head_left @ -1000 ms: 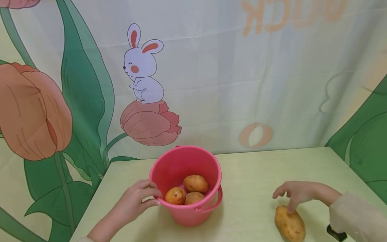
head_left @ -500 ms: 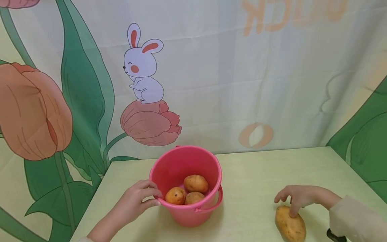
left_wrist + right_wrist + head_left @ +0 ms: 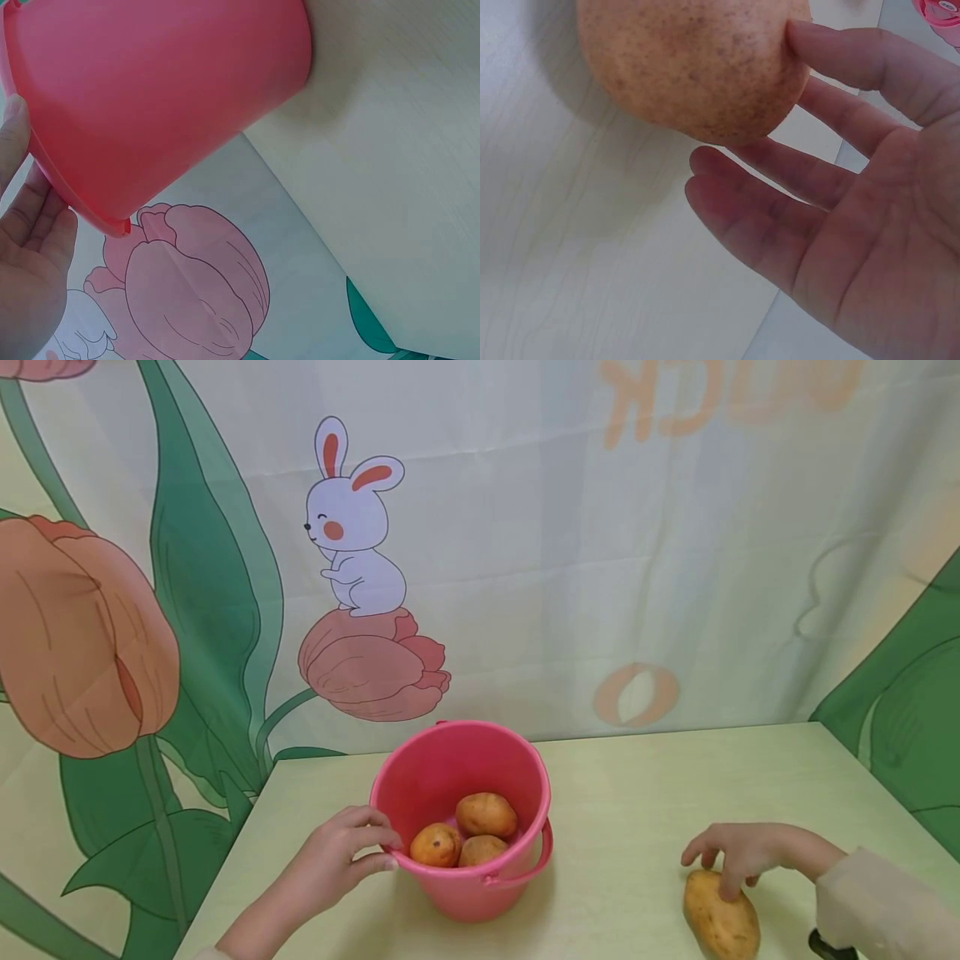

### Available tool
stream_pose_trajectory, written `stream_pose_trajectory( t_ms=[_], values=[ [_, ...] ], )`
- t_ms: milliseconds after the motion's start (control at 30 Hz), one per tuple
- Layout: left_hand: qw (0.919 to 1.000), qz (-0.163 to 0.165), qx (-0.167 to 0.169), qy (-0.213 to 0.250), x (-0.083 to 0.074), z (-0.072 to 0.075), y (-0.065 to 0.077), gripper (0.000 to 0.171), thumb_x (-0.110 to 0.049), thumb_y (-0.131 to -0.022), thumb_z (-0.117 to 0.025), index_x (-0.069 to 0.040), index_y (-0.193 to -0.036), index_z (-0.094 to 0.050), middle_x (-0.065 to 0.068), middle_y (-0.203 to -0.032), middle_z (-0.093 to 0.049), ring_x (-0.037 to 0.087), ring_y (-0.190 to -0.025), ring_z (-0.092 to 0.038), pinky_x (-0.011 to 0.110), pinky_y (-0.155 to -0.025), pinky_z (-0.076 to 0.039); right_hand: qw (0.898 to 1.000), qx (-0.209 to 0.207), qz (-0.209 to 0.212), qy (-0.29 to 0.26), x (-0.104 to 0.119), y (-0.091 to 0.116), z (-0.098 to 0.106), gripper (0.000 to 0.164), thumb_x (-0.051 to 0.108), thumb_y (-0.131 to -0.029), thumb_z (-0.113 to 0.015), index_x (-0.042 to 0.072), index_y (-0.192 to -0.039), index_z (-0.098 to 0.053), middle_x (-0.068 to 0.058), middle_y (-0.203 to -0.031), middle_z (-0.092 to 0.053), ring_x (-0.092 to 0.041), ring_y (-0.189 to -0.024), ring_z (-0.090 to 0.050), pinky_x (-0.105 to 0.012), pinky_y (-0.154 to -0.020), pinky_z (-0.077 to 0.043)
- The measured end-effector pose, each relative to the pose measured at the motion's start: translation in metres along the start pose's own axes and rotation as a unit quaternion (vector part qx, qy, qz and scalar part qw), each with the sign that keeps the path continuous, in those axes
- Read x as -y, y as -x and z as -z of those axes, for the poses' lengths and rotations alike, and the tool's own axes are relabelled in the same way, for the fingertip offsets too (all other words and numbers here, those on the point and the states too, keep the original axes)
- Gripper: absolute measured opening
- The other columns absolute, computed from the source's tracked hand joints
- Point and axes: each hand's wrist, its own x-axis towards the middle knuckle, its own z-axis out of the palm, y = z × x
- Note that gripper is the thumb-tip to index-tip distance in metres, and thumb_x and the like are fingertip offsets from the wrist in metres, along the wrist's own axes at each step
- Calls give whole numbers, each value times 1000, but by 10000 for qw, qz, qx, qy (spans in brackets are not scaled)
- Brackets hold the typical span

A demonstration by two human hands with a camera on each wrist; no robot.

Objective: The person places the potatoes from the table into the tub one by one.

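A pink plastic bucket (image 3: pixel 472 897) stands on the table with three potatoes (image 3: pixel 486 815) inside. My left hand (image 3: pixel 341 858) pinches its near left rim, the thumb outside, as the left wrist view shows the bucket wall (image 3: pixel 172 97) beside the fingers. To the right of the bucket, a longish tan potato (image 3: pixel 722 918) lies on the table. My right hand (image 3: pixel 753 850) reaches over its far end. In the right wrist view the thumb presses one side of this speckled potato (image 3: pixel 690 67), and the index finger passes behind it; the other fingers extend below.
The light wooden table (image 3: pixel 622 810) ends at a hanging cloth (image 3: pixel 525 568) printed with a rabbit and tulips. The bucket's pink handle (image 3: pixel 536 868) hangs down on its right side. A black band (image 3: pixel 831 946) shows by the right sleeve.
My right hand has lowered slightly and shifted a little to the right, its thumb staying on the potato. The left hand and the bucket have kept their place.
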Motion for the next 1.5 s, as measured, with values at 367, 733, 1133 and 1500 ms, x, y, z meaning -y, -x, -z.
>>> stream_pose_trajectory(
  t_ms=[367,733,1133,1500],
  values=[
    [10000,42,0,-16,0,0,0,18,-20,-67,-74,-24,-83,-69,-13,-88,-55,8,-89,-49,16,-68,-50,9999,66,-35,-118,1,1,-3,48,-5,-61,-62,14,-106,-58,-12,-100,-53,-21,-79,-50,-30,-54,-43],
    [9998,156,86,34,-1,1,-1,18,-21,-67,-74,-23,-84,-69,-13,-89,-55,8,-90,-49,21,-68,-52,9999,72,119,-97,5,1,-4,44,-5,-60,-63,12,-100,-59,-11,-92,-54,-16,-62,-49,-25,-51,-41],
    [9999,112,105,-13,0,1,-1,18,-23,-67,-73,-25,-84,-69,-13,-88,-55,8,-90,-49,19,-68,-51,9984,-33,558,100,19,8,7,44,-5,-61,-63,9,-102,-58,-11,-90,-55,-17,-63,-50,-25,-51,-42],
    [10000,-12,54,43,-1,1,-1,18,-20,-67,-74,-20,-85,-69,-12,-88,-55,9,-88,-50,21,-68,-52,9942,-104,1070,75,25,9,14,45,-2,-62,-65,9,-105,-57,-12,-93,-55,-20,-74,-52,-29,-55,-47]
  ],
)
